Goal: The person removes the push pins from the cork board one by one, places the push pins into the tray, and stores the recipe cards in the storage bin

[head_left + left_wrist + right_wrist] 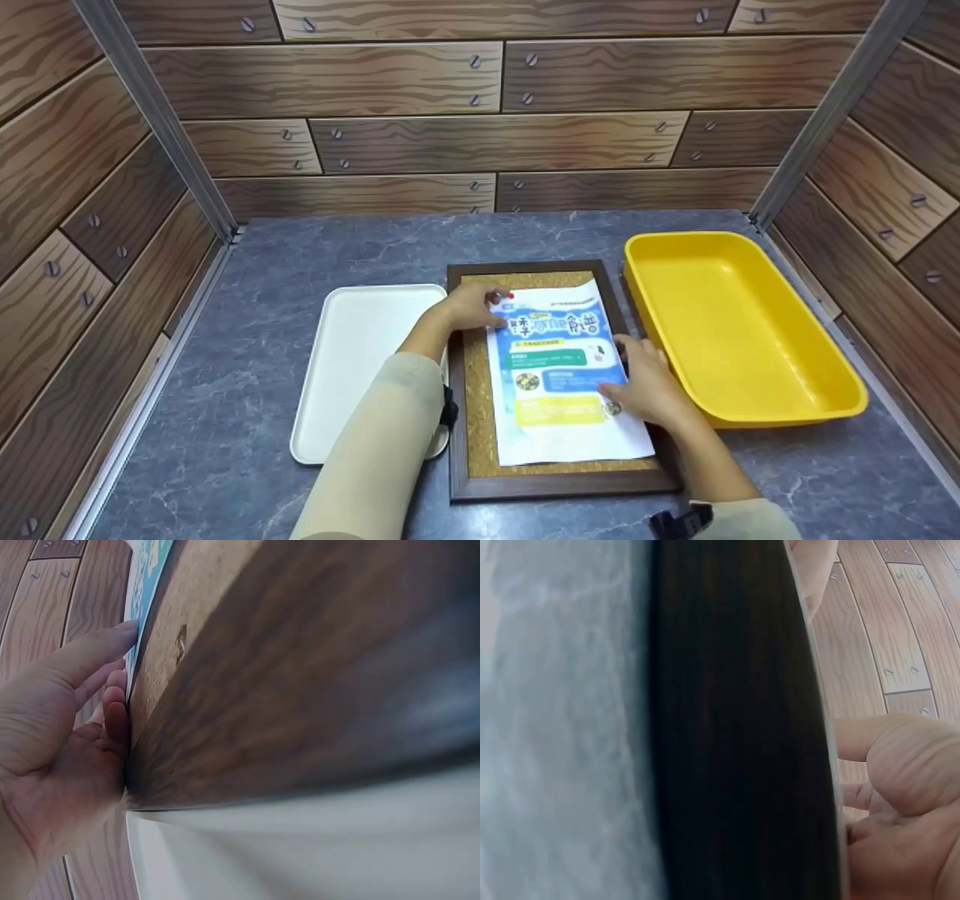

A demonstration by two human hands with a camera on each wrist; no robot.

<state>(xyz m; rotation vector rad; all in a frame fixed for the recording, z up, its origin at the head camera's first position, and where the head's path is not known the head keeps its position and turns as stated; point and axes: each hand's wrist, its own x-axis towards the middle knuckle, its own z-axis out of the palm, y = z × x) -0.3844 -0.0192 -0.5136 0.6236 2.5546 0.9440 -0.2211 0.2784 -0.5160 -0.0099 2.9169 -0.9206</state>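
Nearest, the right hand rests, thumb and fingers spread, on the right edge of a printed sheet, which lies on a dark-framed cork board on the counter. A white tray sits just left, a yellow tub just right. Farther up, the left hand touches the sheet's upper-left corner beside a red pin; whether its fingers pinch anything, I cannot tell. Wood-plank panels stand behind.

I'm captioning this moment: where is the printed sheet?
In the head view, the printed sheet lies on the framed corkboard, between the white tray on the left and the yellow tub on the right, the left hand at its top left.
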